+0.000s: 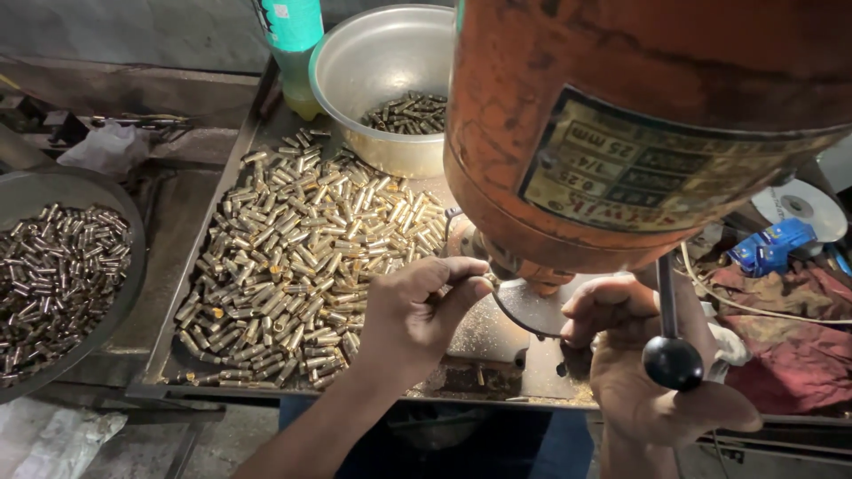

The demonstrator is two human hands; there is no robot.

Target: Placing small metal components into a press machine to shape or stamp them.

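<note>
The left hand reaches in under the orange drill-press head, its thumb and forefinger pinched shut on something small at the round machine table. It is probably one of the small brass sleeves, but the piece itself is hidden by the fingertips. The heap of loose brass sleeves lies just to the left of this hand, spread across the metal tray on the worktop, so the left hand is much the nearer one to the supply. The right hand sits on the other side of the spindle, palm up and loosely cupped around the feed lever behind its black ball knob; whether it truly clasps the lever I cannot tell.
</note>
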